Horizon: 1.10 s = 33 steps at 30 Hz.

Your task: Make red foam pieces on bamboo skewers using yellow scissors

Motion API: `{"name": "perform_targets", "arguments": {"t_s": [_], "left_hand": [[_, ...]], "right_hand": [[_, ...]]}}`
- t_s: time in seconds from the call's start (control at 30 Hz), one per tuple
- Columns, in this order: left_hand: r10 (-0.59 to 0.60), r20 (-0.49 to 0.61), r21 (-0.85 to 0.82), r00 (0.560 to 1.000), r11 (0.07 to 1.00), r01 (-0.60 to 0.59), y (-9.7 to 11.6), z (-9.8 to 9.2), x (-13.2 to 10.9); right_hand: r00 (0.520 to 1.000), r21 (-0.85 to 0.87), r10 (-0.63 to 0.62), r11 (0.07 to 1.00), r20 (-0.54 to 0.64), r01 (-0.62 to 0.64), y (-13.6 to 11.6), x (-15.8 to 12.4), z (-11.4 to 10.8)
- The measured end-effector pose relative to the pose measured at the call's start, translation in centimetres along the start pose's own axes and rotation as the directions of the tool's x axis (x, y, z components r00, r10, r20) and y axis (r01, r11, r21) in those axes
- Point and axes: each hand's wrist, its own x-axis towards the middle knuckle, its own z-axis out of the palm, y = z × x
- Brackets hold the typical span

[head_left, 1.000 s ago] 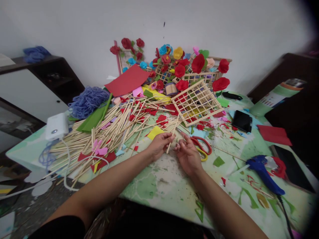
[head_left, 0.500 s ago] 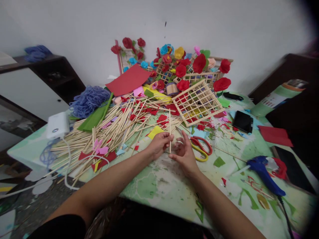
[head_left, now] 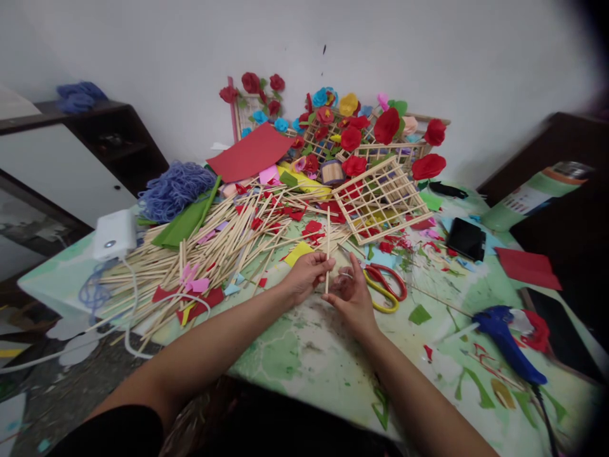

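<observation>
A thin wooden stick (head_left: 328, 232) stands nearly upright above the table, pinched at its lower half between the thumb and fingers of my left hand (head_left: 306, 277). On the other side, my right hand (head_left: 354, 301) has its thumb tip at the stick's bottom end. Its other fingers are curved and spread apart, with a ring on one of them. Scissors with red and yellow handles (head_left: 403, 289) lie just right of that hand, their blades partly behind its fingers. Left of my hands spreads a heap of similar sticks (head_left: 233, 244). A yellow paper piece (head_left: 298, 253) lies beyond my left hand.
Behind are a stick lattice (head_left: 380, 200), red paper flowers (head_left: 387, 125) and a red sheet (head_left: 252, 152). Blue yarn (head_left: 176, 190) and a white corded device (head_left: 114, 235) lie left. A blue glue gun (head_left: 511, 346), black phone (head_left: 466, 239) and green bottle (head_left: 533, 197) are right.
The whole view has shifted slightly, with things appearing a little farther right. Both hands keep almost the same pose around the stick.
</observation>
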Motion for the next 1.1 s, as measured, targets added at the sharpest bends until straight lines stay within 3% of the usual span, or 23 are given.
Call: {"name": "perform_targets", "arguments": {"t_s": [0.47,0.63,0.97,1.1], "left_hand": [[0.158,-0.066,0.036,0.985,0.987,-0.156,-0.35,0.64,-0.20],[0.162,-0.065,0.051,0.985,0.986,-0.159,-0.16,0.77,-0.34],[0.230,-0.113,0.272,0.966,0.943,-0.193,-0.47,0.30,-0.08],[0.222,-0.168,0.273,0.960,0.947,-0.171,-0.49,0.17,-0.05]], "right_hand": [[0.997,0.124,0.032,0.992,-0.070,-0.023,-0.58,-0.22,0.71],[0.995,0.104,0.033,0.994,-0.099,-0.023,-0.60,-0.31,0.85],[0.996,0.144,0.080,0.987,-0.043,-0.073,-0.37,0.08,0.14],[0.997,0.171,0.077,0.983,-0.019,-0.073,-0.38,-0.02,0.10]]}}
